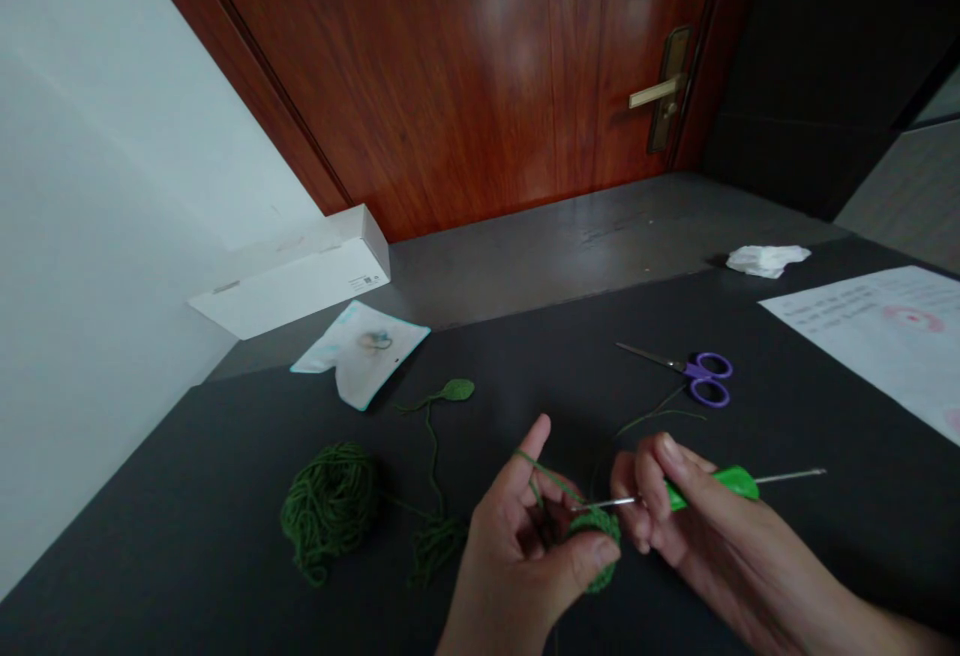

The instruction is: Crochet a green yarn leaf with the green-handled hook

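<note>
Crochet piece [602,524], green and small, sits low in my view, just right of centre, pinched under the thumb of the left hand [517,546]; a green strand [551,477] runs to it from the raised index finger. With the right hand [697,516] I have the green-handled hook [739,482] gripped, its far end at the piece's upper edge. On the bench [225,496] I see a yarn ball [330,506] (loose tangle [436,544] beside it) and purple-handled scissors [703,379].

Left hand [517,546]: I raise one finger [534,444], thumb laid sideways.
Right hand [694,501]: I pinch, fingers [651,481] curled under my thumb.
Right forearm [832,586]: I angle it in from lower right.
</note>
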`<state>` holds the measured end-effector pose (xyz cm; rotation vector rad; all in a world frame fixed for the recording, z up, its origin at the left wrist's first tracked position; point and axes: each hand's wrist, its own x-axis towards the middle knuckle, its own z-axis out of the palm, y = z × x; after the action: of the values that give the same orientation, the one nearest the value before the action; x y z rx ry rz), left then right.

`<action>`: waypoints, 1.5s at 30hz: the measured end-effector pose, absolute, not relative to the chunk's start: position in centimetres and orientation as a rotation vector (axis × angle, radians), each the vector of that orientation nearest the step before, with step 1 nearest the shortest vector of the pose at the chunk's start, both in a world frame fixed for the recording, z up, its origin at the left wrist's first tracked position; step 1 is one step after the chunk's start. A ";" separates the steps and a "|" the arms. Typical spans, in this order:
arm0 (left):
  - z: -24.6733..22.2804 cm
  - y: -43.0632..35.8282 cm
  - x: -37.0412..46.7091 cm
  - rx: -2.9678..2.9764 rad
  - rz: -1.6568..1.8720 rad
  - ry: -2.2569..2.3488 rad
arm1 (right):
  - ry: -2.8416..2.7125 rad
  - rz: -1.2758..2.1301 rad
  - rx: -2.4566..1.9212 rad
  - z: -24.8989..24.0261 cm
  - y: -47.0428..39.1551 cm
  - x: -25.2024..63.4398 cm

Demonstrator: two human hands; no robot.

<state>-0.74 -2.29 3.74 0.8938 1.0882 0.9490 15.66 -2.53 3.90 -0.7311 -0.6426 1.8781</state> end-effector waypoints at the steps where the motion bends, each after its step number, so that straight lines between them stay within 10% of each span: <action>1: 4.0 -2.4 -0.7 0.889 0.946 1.096 | -0.648 1.879 -0.731 3.8 -2.5 15.7; 22: 6.2 -2.8 -0.1 0.889 0.855 1.188 | -1.362 1.404 -0.766 3.2 -2.7 17.9; 45: 6.1 -2.7 -0.4 0.854 0.824 1.165 | -1.074 1.634 -0.741 3.4 -2.2 17.2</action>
<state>-0.39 -2.68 6.05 0.8538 1.1652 0.8244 17.20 -2.18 3.45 -0.7406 -1.0740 1.6343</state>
